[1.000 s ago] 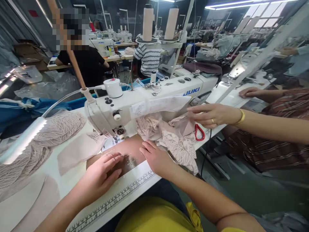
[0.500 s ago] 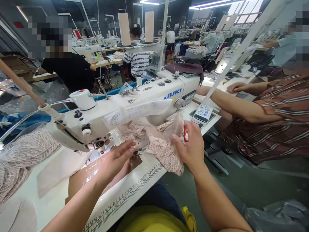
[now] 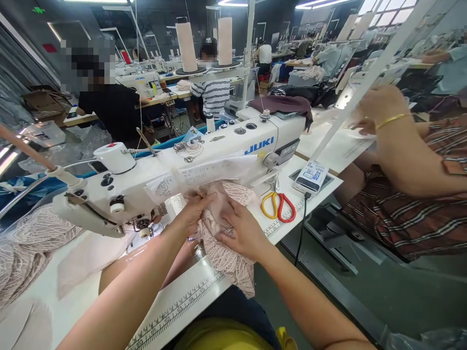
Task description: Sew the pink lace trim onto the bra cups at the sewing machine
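Observation:
Pale pink lace fabric point(image 3: 231, 262) hangs over the front edge of the sewing table, bunched up below the arm of the white sewing machine point(image 3: 219, 141). My left hand point(image 3: 193, 214) is closed on the sheer part of it, with the fingertips partly hidden by cloth. My right hand point(image 3: 242, 231) grips the same fabric from the right, thumb and fingers around its folds. Scissors point(image 3: 279, 206) with one yellow and one red handle lie on the table right of my right hand. The needle area point(image 3: 144, 228) is left of my left hand.
A stack of lace pieces point(image 3: 47, 228) lies at the left, beside flat sheer pieces point(image 3: 87, 257). A phone point(image 3: 310, 177) with a cable rests at the table's right end. A co-worker's arm point(image 3: 397, 136) is close on the right. A printed ruler point(image 3: 182, 306) runs along the front edge.
My right hand has moved left, away from the scissors, which now lie uncovered. Both hands have come together on the lace fabric, which has shifted left and hangs lower. The co-worker's arm has risen.

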`<state>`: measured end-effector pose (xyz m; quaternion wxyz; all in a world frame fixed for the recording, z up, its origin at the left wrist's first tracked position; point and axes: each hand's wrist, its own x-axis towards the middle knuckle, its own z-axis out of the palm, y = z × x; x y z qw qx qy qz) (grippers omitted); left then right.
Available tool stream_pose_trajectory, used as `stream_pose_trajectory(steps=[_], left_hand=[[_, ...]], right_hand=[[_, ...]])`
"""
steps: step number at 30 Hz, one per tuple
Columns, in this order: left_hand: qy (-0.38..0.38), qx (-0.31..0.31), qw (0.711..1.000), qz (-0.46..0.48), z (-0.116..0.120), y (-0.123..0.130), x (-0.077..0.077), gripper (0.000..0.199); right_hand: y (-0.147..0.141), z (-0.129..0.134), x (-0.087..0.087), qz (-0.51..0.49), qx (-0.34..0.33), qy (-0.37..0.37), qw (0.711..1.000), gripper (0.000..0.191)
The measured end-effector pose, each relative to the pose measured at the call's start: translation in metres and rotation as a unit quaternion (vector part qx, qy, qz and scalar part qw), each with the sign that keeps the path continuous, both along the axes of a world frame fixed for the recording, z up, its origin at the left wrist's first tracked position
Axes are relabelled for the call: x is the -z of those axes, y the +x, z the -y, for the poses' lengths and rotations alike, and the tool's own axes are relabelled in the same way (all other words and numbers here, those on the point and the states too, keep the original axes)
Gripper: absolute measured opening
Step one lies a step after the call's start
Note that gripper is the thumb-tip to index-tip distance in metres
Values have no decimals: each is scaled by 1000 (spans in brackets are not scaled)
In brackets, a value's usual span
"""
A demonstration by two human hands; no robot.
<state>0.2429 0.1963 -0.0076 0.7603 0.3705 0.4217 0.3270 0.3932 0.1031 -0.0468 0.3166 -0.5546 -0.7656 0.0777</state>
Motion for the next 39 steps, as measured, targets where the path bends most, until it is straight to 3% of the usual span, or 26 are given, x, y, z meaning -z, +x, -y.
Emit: stream_pose_trajectory(steps=[3,6,11,15,17,20,23,24,26,29,31,34,36,39], left_hand=[[14,-21,1000,-2,-6,7,5,45],[30,-60,998,16,-11,14,12,38],[22,-84,996,29,-13,32,19,25],[45,-65,997,14,-6,30,15,24],[68,-73,995,7,4,11,9,32],[139,-71,985,-76,33,-42,-2,45],[221,61,954,-191,76,-110,-12,40],[238,82,940,-229,92,-133,-15,39],[258,44,913,-314,121,-175,-19,36],[250,-68,856,-447,155,-231,-18,37],[264,-122,788,-543,171,-265,-15,41],[319,-173,643,-675,189,-312,-6,44],[325,-206,566,-729,201,-339,0,46],[296,-241,532,-756,215,-365,6,48]], right_hand=[[-2,-2,2,11,-59,-7,998,27],[0,-1,-2,19,-84,41,995,18],[9,-6,-14,43,-30,130,990,37],[20,-23,-10,89,-18,79,993,32],[26,-27,-8,95,-30,48,994,24],[33,-19,-12,77,-53,32,995,22],[39,0,-21,66,-64,58,994,21],[39,7,-24,61,-57,87,993,19],[36,18,-29,33,-17,139,990,18],[13,28,-33,14,-80,158,984,20],[-13,28,-34,16,-148,144,978,18],[-54,22,-30,38,-215,111,970,17],[-75,16,-25,55,-236,91,966,18],[-98,12,-21,67,-263,53,961,18]])
